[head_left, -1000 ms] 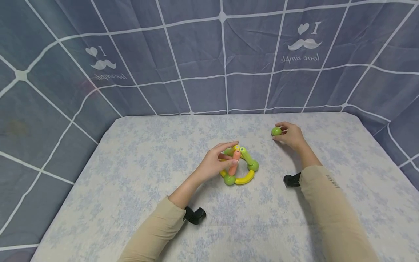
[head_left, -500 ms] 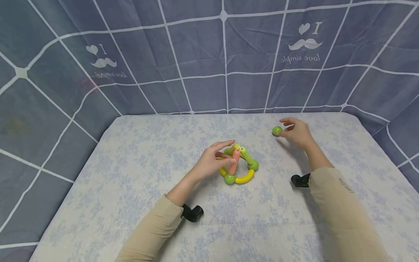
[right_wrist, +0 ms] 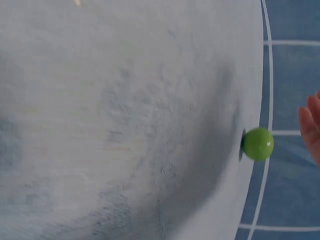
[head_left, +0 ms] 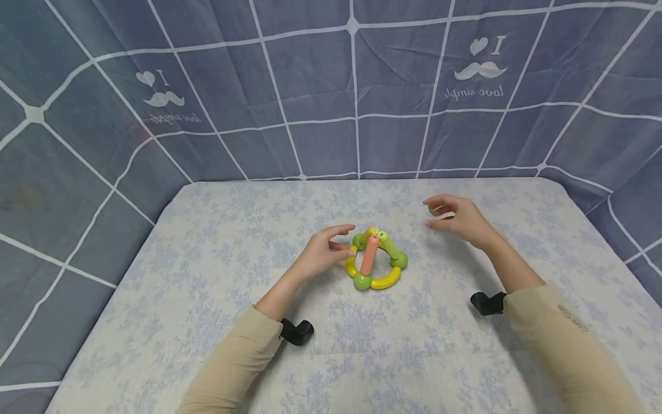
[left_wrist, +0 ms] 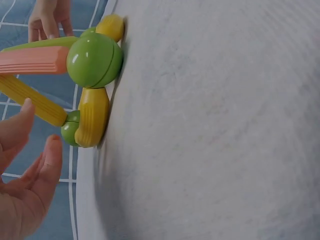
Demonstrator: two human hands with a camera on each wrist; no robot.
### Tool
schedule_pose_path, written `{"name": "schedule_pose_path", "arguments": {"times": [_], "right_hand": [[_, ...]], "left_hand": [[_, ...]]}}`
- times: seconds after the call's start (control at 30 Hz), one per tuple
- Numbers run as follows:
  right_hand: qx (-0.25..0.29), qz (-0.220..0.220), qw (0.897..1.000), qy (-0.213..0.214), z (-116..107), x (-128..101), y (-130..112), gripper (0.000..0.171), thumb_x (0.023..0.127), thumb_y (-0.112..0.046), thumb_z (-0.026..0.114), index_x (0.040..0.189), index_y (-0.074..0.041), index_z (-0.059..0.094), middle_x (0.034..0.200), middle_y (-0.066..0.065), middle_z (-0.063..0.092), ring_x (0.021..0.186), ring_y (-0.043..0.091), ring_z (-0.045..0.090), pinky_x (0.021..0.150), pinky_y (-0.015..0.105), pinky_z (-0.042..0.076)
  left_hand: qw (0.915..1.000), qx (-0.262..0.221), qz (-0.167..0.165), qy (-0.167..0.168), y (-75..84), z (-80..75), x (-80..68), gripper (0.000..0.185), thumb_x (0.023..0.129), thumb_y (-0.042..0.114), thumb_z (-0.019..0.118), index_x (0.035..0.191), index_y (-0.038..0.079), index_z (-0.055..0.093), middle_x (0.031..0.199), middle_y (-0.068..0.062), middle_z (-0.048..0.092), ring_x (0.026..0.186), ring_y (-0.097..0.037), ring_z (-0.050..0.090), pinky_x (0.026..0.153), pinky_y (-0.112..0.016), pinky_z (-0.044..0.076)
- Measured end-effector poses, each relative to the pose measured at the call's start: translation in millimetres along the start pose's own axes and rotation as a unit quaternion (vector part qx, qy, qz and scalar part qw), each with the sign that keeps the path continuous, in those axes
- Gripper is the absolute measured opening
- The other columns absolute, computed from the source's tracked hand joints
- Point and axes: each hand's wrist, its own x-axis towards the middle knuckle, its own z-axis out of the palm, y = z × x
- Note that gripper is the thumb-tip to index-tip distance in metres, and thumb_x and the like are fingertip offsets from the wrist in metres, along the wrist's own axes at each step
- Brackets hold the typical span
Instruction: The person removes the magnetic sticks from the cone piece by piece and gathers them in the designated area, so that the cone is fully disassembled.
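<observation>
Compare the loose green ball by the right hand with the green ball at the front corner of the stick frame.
The loose ball lies alone on the cloth; the frame's ball joins orange and yellow sticks. The loose ball looks smaller, mostly hidden in the head view behind the right hand; the frame's ball shows fully. Both are glossy green.

The left hand (head_left: 319,255) is above the table with the palm turned toward the right, the fingers (left_wrist: 47,162) relaxed and a little bent, the thumb apart from them, and it holds nothing. The right hand (head_left: 457,217) is raised further ahead and to the right, its fingers loosely spread and lightly curved, also holding nothing. Both forearms reach forward from beige sleeves (head_left: 235,362), bare from the wrist, and each wrist carries a small black camera mount (head_left: 297,332).
</observation>
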Motion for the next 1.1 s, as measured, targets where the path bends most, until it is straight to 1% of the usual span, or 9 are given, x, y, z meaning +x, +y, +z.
{"name": "schedule_pose_path", "arguments": {"times": [0.1,0.3,0.47,0.6,0.77,0.83,1.0,1.07,1.1], "right_hand": [[0.019,-0.017,0.999,-0.031,8,-6,-6,0.046,0.084,-0.013,0.071,0.125,0.000,0.054,0.122,0.022,0.051,0.108,0.033,0.052,0.088,0.040,0.046],[0.055,-0.055,0.994,-0.080,31,-12,-9,0.046,0.080,-0.007,0.073,0.122,0.004,0.056,0.120,0.023,0.054,0.105,0.036,0.054,0.087,0.038,0.048],[0.058,-0.077,0.989,-0.109,44,-14,-13,0.046,0.079,-0.003,0.073,0.121,0.004,0.056,0.119,0.023,0.055,0.102,0.037,0.055,0.085,0.038,0.049],[0.044,-0.085,0.989,-0.114,50,-13,-16,0.043,0.079,-0.002,0.072,0.120,0.002,0.058,0.118,0.019,0.057,0.100,0.032,0.057,0.083,0.038,0.050],[0.017,-0.092,0.988,-0.126,59,-11,-20,0.042,0.079,-0.004,0.072,0.119,-0.001,0.060,0.115,0.014,0.060,0.098,0.026,0.058,0.084,0.039,0.050],[-0.003,-0.101,0.987,-0.127,62,-10,-21,0.041,0.079,-0.004,0.073,0.118,-0.001,0.061,0.112,0.012,0.061,0.096,0.024,0.058,0.083,0.039,0.050],[-0.048,-0.134,0.983,-0.116,67,-9,-25,0.036,0.076,0.000,0.074,0.111,-0.002,0.064,0.102,0.008,0.065,0.086,0.019,0.060,0.077,0.035,0.051],[-0.056,-0.141,0.982,-0.111,68,-10,-27,0.034,0.076,0.001,0.074,0.108,-0.002,0.065,0.099,0.006,0.065,0.083,0.018,0.060,0.076,0.034,0.051],[-0.061,-0.142,0.982,-0.108,68,-11,-27,0.033,0.075,0.001,0.074,0.107,-0.002,0.065,0.097,0.006,0.065,0.082,0.017,0.060,0.075,0.034,0.051]], "left_hand": [[0.9998,0.016,-0.015,-0.002,-3.5,2.2,2.5,0.056,0.084,0.005,0.068,0.136,0.009,0.048,0.133,-0.018,0.047,0.105,-0.029,0.059,0.079,-0.032,0.052],[0.9990,0.023,-0.038,-0.006,-11.1,7.4,8.5,0.054,0.084,0.004,0.068,0.135,0.009,0.050,0.131,-0.018,0.049,0.108,-0.028,0.058,0.080,-0.030,0.051],[0.9989,0.029,-0.036,-0.011,-13.3,9.9,14.8,0.051,0.085,0.003,0.067,0.133,0.010,0.052,0.130,-0.017,0.050,0.110,-0.029,0.057,0.084,-0.033,0.050],[0.9990,0.033,-0.028,-0.012,-14.4,10.1,20.6,0.047,0.086,0.003,0.066,0.131,0.009,0.055,0.127,-0.017,0.053,0.108,-0.030,0.057,0.085,-0.034,0.050],[0.9995,0.014,-0.022,-0.015,-18.0,9.1,24.8,0.042,0.085,0.003,0.066,0.127,0.007,0.058,0.123,-0.017,0.056,0.101,-0.029,0.057,0.073,-0.029,0.052],[0.9995,0.003,-0.024,-0.019,-9.3,7.3,21.7,0.041,0.086,0.001,0.065,0.126,0.004,0.058,0.122,-0.020,0.056,0.100,-0.031,0.057,0.072,-0.031,0.052],[0.9990,-0.010,-0.032,-0.027,-10.3,7.0,23.8,0.041,0.086,0.003,0.065,0.127,0.002,0.057,0.122,-0.023,0.055,0.102,-0.034,0.056,0.074,-0.039,0.052],[0.9992,-0.009,-0.031,-0.023,-21.3,8.5,28.9,0.041,0.086,0.006,0.066,0.126,0.006,0.058,0.120,-0.020,0.056,0.101,-0.032,0.056,0.073,-0.037,0.052],[0.9994,-0.007,-0.028,-0.021,-22.0,8.7,29.1,0.041,0.086,0.007,0.067,0.126,0.007,0.059,0.119,-0.019,0.057,0.101,-0.031,0.057,0.073,-0.036,0.052]]}}
